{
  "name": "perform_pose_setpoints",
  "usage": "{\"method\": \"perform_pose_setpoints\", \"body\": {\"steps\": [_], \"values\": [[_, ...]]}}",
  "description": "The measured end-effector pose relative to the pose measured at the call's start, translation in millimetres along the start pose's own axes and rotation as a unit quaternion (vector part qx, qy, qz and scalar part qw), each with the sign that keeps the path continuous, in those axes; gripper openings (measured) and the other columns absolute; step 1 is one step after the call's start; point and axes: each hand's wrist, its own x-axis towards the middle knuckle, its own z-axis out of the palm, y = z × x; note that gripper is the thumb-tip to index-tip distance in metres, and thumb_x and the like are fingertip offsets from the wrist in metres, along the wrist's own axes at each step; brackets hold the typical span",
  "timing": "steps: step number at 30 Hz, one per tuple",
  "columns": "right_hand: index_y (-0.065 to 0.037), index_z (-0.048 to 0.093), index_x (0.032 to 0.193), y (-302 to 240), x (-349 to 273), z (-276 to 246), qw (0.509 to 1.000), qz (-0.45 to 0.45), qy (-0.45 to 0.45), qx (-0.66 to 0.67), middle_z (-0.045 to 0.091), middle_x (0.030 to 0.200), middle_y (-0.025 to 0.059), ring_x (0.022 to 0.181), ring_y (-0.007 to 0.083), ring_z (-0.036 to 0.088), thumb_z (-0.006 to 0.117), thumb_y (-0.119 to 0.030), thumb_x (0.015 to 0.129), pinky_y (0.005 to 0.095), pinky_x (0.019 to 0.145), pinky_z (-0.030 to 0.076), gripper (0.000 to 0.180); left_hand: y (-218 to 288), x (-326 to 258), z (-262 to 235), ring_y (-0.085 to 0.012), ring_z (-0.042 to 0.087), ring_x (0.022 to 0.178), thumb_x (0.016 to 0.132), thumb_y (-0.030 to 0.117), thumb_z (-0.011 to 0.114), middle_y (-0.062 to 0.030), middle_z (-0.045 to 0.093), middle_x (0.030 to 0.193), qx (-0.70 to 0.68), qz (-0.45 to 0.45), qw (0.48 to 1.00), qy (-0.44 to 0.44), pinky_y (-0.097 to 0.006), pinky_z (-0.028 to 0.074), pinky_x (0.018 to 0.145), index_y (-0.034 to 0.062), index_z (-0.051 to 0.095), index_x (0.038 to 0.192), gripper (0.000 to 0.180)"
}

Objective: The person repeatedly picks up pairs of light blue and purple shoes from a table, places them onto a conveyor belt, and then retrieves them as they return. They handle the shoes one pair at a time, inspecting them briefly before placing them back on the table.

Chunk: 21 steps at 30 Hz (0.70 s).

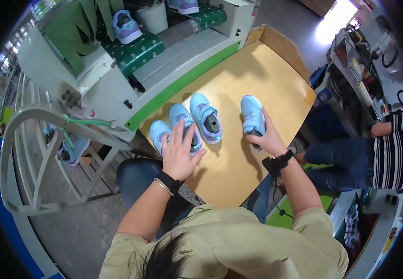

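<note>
Wore a pale khaki shirt (238, 237), with a black band (169, 182) on the left wrist and a black strap (280, 161) on the right. Had blue-trousered legs (138, 179) by the near end of the counter (229, 172). Grasped a light-blue shoe (251, 114) by its heel end in the right hand (273, 138), toe pointing away, on the right part of the counter. Could not tell whether lifted or resting there. Spread the left hand (178, 156), fingers parted and closed on nothing visible, above the heel end of the middle shoe (178, 112); could not make out any contact. Saw the leftmost shoe (158, 130) and the upper shoe (200, 102) just beside it, on the counter's left part.

Found the counter smooth, pale wood in tone, crossed by soft shadows, edged with brown cardboard (287, 51) at the far right corner. Noticed a grey tubular rack (38, 114) to the left, bearing more footwear, above a grey floor (71, 228). Had a co-worker in a striped top (392, 158) off to the right. Saw, beyond a green strip (183, 88), a white machine (103, 88) with a perforated green belt (138, 51) carrying another shoe (127, 28). Glimpsed a cluttered workbench (350, 69) and bright glare (336, 21) farther back.
</note>
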Motion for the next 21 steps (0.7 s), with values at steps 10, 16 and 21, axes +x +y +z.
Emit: {"method": "perform_pose_setpoints", "body": {"steps": [10,16,21], "values": [[-0.003,0.016,0.163,-112,-2,61,0.952,-0.202,-0.056,0.225,0.03,0.164,0.0204,0.151,0.0344,0.03,0.058,-0.032,0.105,0.0418,0.124,0.022,0.077,48,16,-64,-0.0382,0.025,0.152,0.072,0.019,0.088,-0.0222,0.01,0.167,-0.356,-0.041,0.92,0.157,-0.049,0.029,0.122,0.0096,0.023,0.16,0.11],[-0.006,0.014,0.165,-47,20,135,0.959,-0.146,-0.059,0.237,0.025,0.166,0.0205,0.155,0.0304,0.024,0.057,-0.019,0.104,0.0392,0.125,0.022,0.075,-3,-14,-21,-0.041,0.024,0.153,0.074,0.022,0.084,-0.0246,0.019,0.166,-0.299,-0.11,0.942,0.104,-0.05,0.023,0.124,0.0056,0.027,0.157,0.101],[-0.005,0.016,0.164,-44,20,142,0.951,-0.129,-0.045,0.277,0.032,0.161,0.0238,0.149,0.0333,0.033,0.062,-0.014,0.1,0.0398,0.122,0.028,0.079,2,-13,-9,-0.0472,0.009,0.155,0.073,0.032,0.086,-0.0251,0.013,0.168,-0.277,-0.128,0.943,0.133,-0.056,0.005,0.126,0.0071,0.025,0.158,0.108]]}}
